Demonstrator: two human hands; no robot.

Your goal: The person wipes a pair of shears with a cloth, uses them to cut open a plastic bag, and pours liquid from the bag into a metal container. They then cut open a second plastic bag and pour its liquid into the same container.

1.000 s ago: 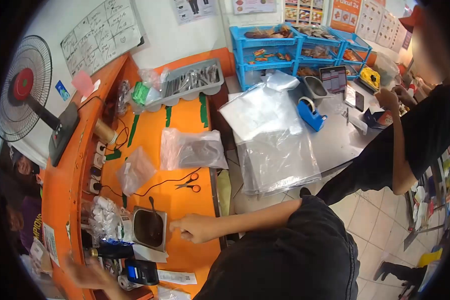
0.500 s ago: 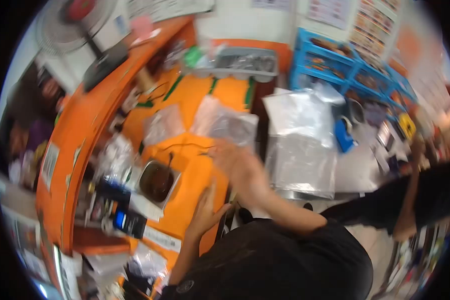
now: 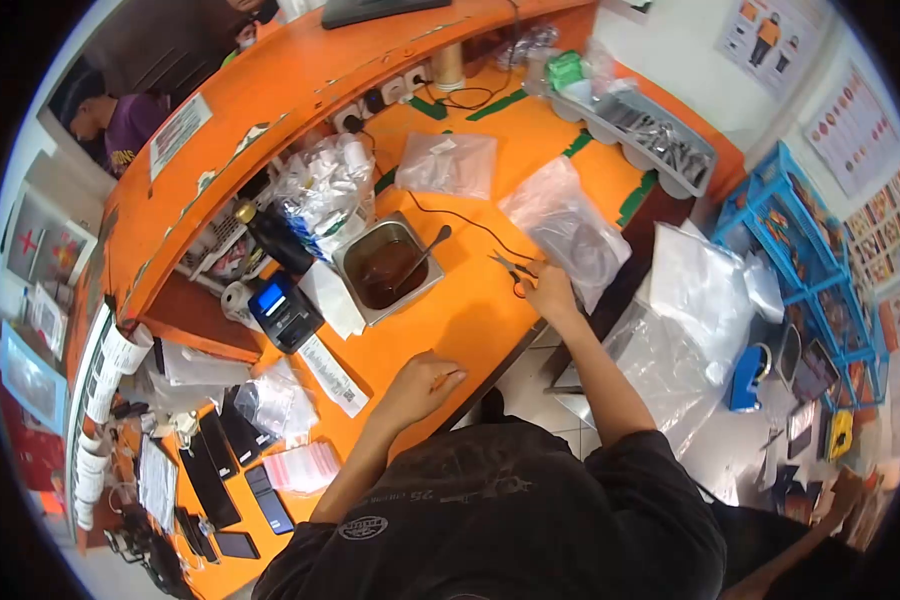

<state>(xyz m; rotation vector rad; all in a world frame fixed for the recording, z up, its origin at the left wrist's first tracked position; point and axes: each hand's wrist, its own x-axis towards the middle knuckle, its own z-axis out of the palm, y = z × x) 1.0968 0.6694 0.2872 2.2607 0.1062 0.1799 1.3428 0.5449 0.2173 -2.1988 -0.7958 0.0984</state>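
Note:
My right hand (image 3: pixel 552 297) reaches to the counter's near edge, its fingers closed on the handles of a pair of scissors (image 3: pixel 519 286). The scissors lie low over the orange counter (image 3: pixel 470 325), blades pointing away to the left. A clear plastic bag (image 3: pixel 570 235) lies just beyond that hand. Nearer my body, my left hand (image 3: pixel 420 390) rests on the counter with curled fingers and thumb drawn in; nothing shows in it. Ahead of it stands a metal container (image 3: pixel 368 312) of dark brown liquid, a spoon (image 3: pixel 432 247) leaning in it.
A black device with a lit blue screen (image 3: pixel 285 312) and a paper strip (image 3: pixel 332 375) lie left of the container. A grey cutlery tray (image 3: pixel 660 165) stands at the back. Plastic sheets (image 3: pixel 695 290) and blue baskets (image 3: pixel 795 240) are at right. Another person's arm (image 3: pixel 820 530) enters lower right.
My view has turned toward the left and is sharper. My right hand has gone from a blurred reach to the scissors. My left hand's spread fingers have curled in.

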